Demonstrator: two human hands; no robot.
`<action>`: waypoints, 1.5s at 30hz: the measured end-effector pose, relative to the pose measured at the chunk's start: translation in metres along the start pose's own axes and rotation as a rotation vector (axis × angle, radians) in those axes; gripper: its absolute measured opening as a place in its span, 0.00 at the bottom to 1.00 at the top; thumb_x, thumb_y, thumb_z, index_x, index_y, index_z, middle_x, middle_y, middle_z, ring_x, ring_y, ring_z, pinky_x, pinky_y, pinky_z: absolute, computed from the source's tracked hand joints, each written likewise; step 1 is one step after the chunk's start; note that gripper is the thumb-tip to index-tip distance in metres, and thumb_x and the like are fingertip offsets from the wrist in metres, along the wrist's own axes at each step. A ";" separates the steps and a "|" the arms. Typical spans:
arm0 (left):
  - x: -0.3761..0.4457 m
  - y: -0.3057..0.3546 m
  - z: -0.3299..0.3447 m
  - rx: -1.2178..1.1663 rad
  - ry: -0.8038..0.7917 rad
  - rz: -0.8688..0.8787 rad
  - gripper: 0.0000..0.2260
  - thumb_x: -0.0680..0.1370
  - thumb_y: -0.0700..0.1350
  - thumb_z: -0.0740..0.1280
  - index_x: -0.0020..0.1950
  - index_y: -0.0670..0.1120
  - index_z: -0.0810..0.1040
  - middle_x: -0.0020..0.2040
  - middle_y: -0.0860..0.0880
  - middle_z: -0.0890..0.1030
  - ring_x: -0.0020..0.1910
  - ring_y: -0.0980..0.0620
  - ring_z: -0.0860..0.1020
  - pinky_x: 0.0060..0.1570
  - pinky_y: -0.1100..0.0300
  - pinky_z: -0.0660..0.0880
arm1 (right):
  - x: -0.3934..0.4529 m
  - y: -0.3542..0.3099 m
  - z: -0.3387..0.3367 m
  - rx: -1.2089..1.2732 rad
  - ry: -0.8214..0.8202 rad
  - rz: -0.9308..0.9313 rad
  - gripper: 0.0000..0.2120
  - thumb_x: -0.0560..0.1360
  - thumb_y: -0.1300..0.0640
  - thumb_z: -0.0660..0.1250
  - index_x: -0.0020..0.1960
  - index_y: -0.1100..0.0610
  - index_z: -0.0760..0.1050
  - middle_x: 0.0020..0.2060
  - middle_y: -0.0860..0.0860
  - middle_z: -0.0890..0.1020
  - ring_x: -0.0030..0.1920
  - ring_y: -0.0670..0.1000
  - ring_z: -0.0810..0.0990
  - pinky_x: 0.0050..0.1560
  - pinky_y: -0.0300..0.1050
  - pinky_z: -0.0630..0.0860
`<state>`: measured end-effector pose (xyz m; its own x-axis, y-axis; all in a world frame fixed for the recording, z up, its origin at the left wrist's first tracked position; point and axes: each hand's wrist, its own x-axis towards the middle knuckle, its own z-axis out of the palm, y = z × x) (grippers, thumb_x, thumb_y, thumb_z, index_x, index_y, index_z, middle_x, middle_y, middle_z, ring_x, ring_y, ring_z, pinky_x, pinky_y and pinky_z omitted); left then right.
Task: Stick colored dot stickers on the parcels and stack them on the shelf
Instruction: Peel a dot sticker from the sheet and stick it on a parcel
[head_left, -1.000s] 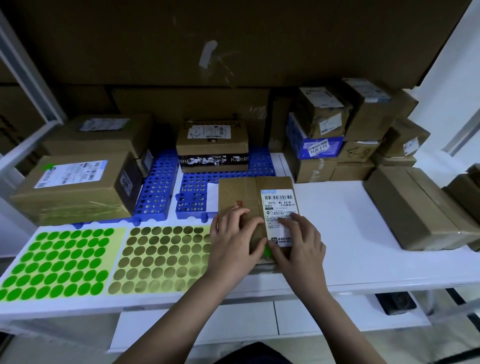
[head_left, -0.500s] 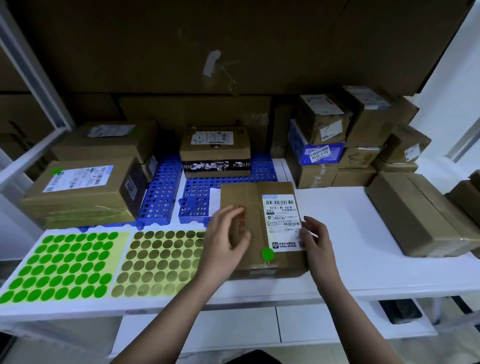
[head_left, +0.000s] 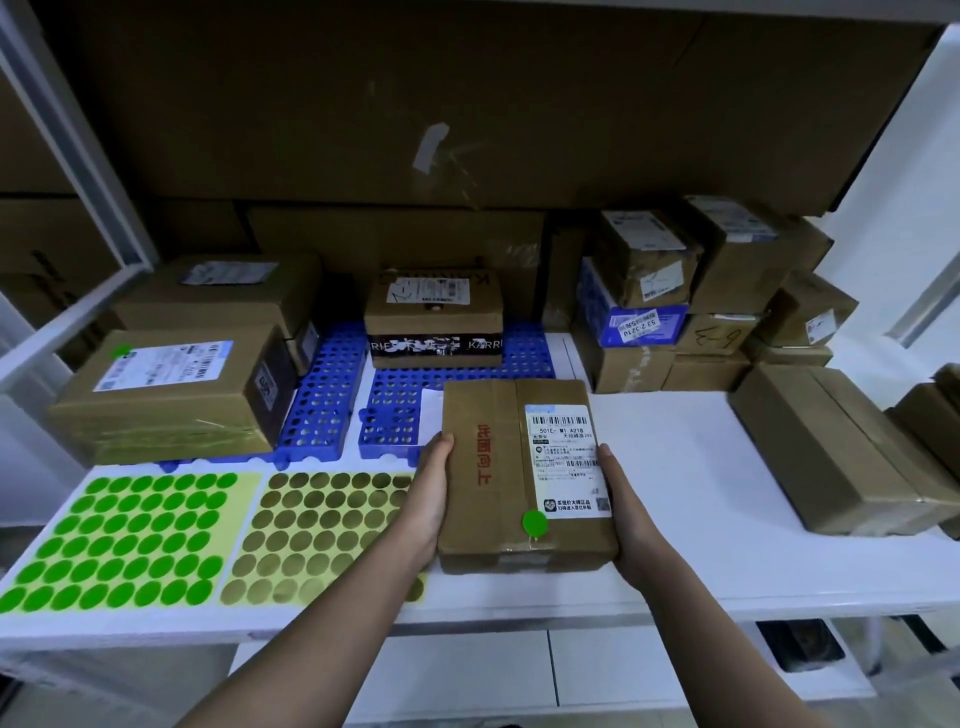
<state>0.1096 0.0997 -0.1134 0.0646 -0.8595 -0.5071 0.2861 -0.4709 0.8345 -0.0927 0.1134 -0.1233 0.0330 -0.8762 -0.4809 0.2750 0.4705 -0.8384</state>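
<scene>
Blue grid (head_left: 395, 410) btwn boxes – open; KARRIE box (head_left: 434, 322) blocks back.

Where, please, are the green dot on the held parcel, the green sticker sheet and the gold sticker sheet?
green dot (head_left: 534, 523), head view, its middle.
green sticker sheet (head_left: 124, 540), head view, a middle dot.
gold sticker sheet (head_left: 317, 540), head view, a middle dot.

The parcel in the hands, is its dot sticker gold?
No, the dot sticker on the parcel held by the left hand and right hand is green.
</scene>
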 end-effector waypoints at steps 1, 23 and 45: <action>-0.002 0.001 0.002 -0.012 -0.009 -0.014 0.20 0.80 0.59 0.56 0.61 0.47 0.77 0.47 0.44 0.83 0.44 0.47 0.82 0.36 0.58 0.78 | 0.000 0.000 0.000 0.014 -0.003 0.009 0.22 0.78 0.37 0.55 0.59 0.50 0.78 0.50 0.54 0.85 0.47 0.54 0.85 0.48 0.50 0.79; -0.010 0.111 -0.042 0.151 -0.157 0.194 0.13 0.79 0.56 0.59 0.57 0.51 0.77 0.53 0.44 0.82 0.52 0.47 0.79 0.47 0.56 0.75 | 0.007 -0.080 0.073 0.058 -0.127 -0.107 0.20 0.74 0.41 0.65 0.60 0.53 0.78 0.49 0.55 0.85 0.45 0.54 0.85 0.54 0.51 0.78; -0.001 0.208 -0.188 -0.108 0.074 0.210 0.20 0.72 0.63 0.65 0.55 0.50 0.78 0.55 0.40 0.80 0.54 0.41 0.77 0.54 0.45 0.75 | 0.030 -0.106 0.264 -0.101 -0.259 -0.156 0.19 0.75 0.36 0.60 0.59 0.46 0.74 0.54 0.54 0.80 0.57 0.56 0.77 0.60 0.56 0.74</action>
<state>0.3485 0.0403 0.0199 0.2020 -0.9176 -0.3423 0.3589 -0.2558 0.8976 0.1332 0.0092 0.0191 0.2447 -0.9300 -0.2742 0.1993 0.3250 -0.9245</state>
